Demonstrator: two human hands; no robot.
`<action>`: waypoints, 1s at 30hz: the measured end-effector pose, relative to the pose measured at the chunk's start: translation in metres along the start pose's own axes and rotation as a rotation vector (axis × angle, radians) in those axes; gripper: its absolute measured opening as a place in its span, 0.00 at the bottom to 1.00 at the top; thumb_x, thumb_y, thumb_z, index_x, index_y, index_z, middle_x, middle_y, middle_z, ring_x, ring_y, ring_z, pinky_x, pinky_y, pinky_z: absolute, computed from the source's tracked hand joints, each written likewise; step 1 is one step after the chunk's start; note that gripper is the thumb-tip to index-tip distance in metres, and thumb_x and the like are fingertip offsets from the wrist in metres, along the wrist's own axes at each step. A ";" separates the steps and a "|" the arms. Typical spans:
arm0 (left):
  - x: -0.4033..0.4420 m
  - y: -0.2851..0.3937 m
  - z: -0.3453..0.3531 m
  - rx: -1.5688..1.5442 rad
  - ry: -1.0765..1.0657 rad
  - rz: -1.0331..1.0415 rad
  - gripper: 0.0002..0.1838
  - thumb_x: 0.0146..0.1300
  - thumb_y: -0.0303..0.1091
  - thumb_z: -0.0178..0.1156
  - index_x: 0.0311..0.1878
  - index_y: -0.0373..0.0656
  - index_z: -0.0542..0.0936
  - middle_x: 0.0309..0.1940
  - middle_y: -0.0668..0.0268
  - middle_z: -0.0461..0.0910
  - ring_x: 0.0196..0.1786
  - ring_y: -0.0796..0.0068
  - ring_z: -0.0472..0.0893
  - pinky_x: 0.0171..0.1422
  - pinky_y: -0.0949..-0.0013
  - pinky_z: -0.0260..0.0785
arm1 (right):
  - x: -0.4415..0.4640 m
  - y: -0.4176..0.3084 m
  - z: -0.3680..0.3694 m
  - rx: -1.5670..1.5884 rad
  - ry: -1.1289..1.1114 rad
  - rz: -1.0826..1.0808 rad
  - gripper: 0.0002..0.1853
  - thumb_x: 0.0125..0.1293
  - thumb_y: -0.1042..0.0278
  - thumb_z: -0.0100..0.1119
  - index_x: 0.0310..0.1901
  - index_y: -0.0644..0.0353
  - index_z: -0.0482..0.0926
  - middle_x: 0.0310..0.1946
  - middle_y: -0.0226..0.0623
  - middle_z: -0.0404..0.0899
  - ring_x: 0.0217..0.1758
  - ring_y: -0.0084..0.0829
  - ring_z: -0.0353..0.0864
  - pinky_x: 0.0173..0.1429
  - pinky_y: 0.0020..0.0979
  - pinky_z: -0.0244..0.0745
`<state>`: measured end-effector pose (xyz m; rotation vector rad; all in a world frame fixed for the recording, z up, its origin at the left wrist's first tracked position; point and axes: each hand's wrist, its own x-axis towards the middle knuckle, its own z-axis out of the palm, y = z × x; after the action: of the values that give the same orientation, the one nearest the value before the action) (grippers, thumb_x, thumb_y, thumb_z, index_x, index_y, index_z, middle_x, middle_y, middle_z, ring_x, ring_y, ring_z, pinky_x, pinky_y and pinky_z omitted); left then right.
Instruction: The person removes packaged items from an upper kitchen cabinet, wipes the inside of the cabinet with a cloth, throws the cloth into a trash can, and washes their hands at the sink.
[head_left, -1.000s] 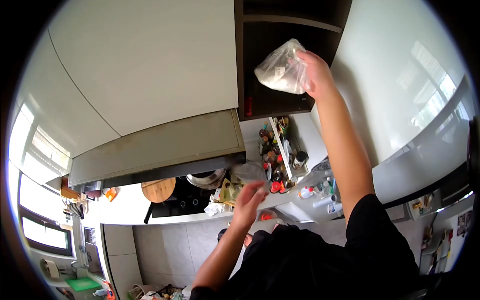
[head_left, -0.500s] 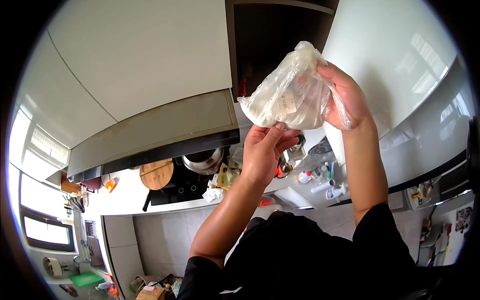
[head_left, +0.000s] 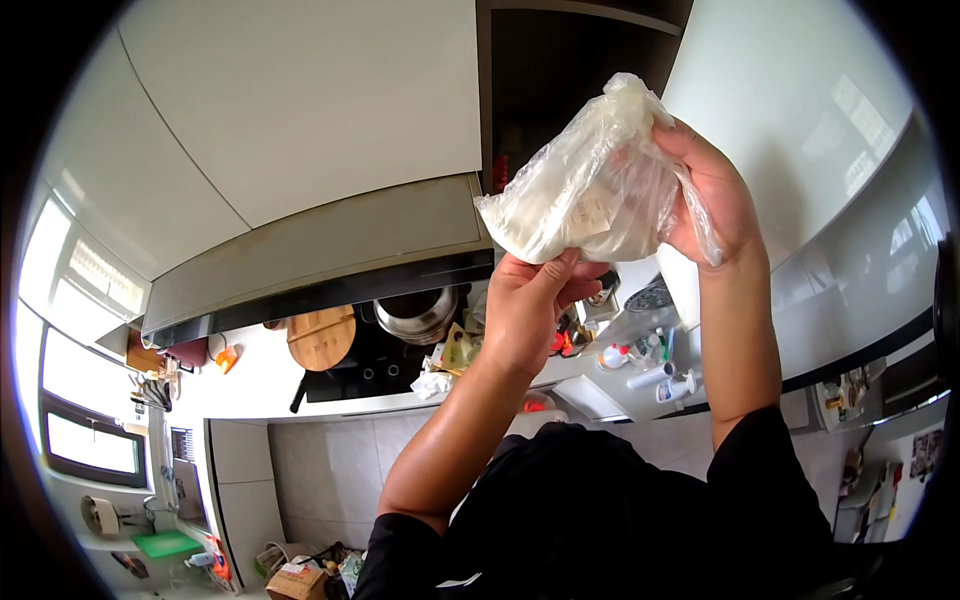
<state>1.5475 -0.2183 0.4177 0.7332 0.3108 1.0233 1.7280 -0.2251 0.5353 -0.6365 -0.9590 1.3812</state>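
Two hands, one bag [head_left: 570, 195] held up between them. Bag's lower edge pinched by left hand [head_left: 527, 312], thumb in front; bag's side gripped by right hand [head_left: 718, 195], some fingers hidden by plastic. One label [head_left: 592, 214] seen through creases. Bag held before one dark shelf [head_left: 545, 70]. Below, to left: one hood [head_left: 320, 255], one pot [head_left: 415, 318] set on stove [head_left: 370, 380], one round board [head_left: 320, 338] placed near pot. To right: one sprayer [head_left: 676, 387], one red-capped bottle [head_left: 612, 356].
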 end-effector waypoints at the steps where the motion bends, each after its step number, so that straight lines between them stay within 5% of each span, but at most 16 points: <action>1: -0.002 0.001 0.000 -0.009 -0.002 0.007 0.12 0.74 0.30 0.58 0.57 0.40 0.78 0.46 0.61 0.86 0.48 0.70 0.87 0.51 0.67 0.82 | 0.000 0.000 0.001 0.001 -0.001 -0.001 0.19 0.72 0.65 0.55 0.61 0.62 0.75 0.53 0.40 0.82 0.57 0.35 0.84 0.65 0.43 0.78; 9: -0.009 0.005 -0.003 -0.024 -0.012 0.024 0.13 0.75 0.30 0.58 0.59 0.40 0.77 0.52 0.60 0.84 0.49 0.68 0.87 0.51 0.65 0.82 | -0.002 0.001 0.013 -0.032 -0.013 -0.026 0.19 0.72 0.65 0.55 0.60 0.63 0.77 0.53 0.40 0.83 0.57 0.34 0.84 0.66 0.42 0.78; 15: -0.014 -0.002 -0.005 -0.037 0.028 0.122 0.12 0.74 0.29 0.59 0.57 0.37 0.79 0.46 0.59 0.86 0.48 0.69 0.86 0.52 0.66 0.81 | 0.001 0.004 0.017 -0.185 0.049 -0.121 0.16 0.73 0.67 0.54 0.58 0.62 0.77 0.52 0.40 0.83 0.56 0.32 0.84 0.64 0.39 0.77; 17: -0.015 -0.011 -0.004 0.108 0.164 0.449 0.14 0.72 0.26 0.61 0.59 0.36 0.78 0.50 0.59 0.84 0.51 0.67 0.85 0.57 0.61 0.81 | 0.005 0.012 0.018 -0.171 0.060 -0.153 0.15 0.74 0.67 0.53 0.58 0.63 0.77 0.52 0.40 0.83 0.56 0.33 0.84 0.65 0.39 0.77; 19: -0.019 -0.018 -0.010 0.187 0.232 0.444 0.16 0.69 0.23 0.63 0.59 0.32 0.78 0.51 0.60 0.84 0.52 0.68 0.85 0.60 0.64 0.78 | 0.010 0.020 0.017 -0.161 0.065 -0.183 0.15 0.75 0.66 0.52 0.57 0.63 0.77 0.52 0.41 0.84 0.56 0.34 0.84 0.65 0.39 0.76; 21: -0.020 -0.028 -0.012 0.597 0.190 0.740 0.18 0.68 0.21 0.63 0.59 0.29 0.78 0.54 0.60 0.83 0.55 0.67 0.83 0.64 0.67 0.73 | 0.013 0.030 0.009 0.219 -0.065 -0.058 0.21 0.77 0.62 0.47 0.65 0.66 0.72 0.60 0.46 0.79 0.61 0.41 0.81 0.70 0.44 0.74; 23: -0.024 -0.024 -0.007 0.850 0.169 0.850 0.24 0.57 0.16 0.64 0.59 0.36 0.79 0.66 0.49 0.72 0.70 0.56 0.74 0.71 0.62 0.66 | 0.014 0.032 -0.001 0.349 -0.158 0.063 0.21 0.78 0.62 0.45 0.64 0.65 0.73 0.60 0.48 0.79 0.61 0.41 0.81 0.69 0.45 0.74; 26: -0.027 -0.035 -0.010 0.666 -0.036 0.941 0.26 0.56 0.13 0.57 0.60 0.37 0.79 0.73 0.47 0.59 0.74 0.49 0.67 0.75 0.55 0.63 | 0.014 0.043 -0.007 0.516 -0.231 0.074 0.21 0.78 0.57 0.46 0.57 0.66 0.77 0.55 0.47 0.81 0.54 0.48 0.84 0.57 0.51 0.82; 27: -0.024 -0.044 -0.015 0.588 -0.079 0.950 0.30 0.64 0.19 0.60 0.71 0.37 0.67 0.76 0.51 0.53 0.76 0.51 0.64 0.78 0.52 0.60 | 0.011 0.045 -0.007 0.510 -0.227 0.082 0.21 0.78 0.57 0.46 0.57 0.66 0.77 0.55 0.47 0.81 0.54 0.48 0.84 0.57 0.51 0.82; 30: -0.027 -0.041 -0.003 0.305 -0.019 0.854 0.40 0.61 0.18 0.63 0.75 0.37 0.57 0.75 0.52 0.55 0.71 0.58 0.70 0.73 0.55 0.67 | 0.001 0.053 0.005 0.390 -0.117 -0.064 0.21 0.78 0.52 0.47 0.56 0.62 0.78 0.52 0.44 0.81 0.53 0.49 0.83 0.58 0.50 0.83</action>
<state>1.5593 -0.2532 0.3853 1.1963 0.1276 1.7945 1.6961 -0.2179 0.4930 -0.2325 -0.7635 1.5073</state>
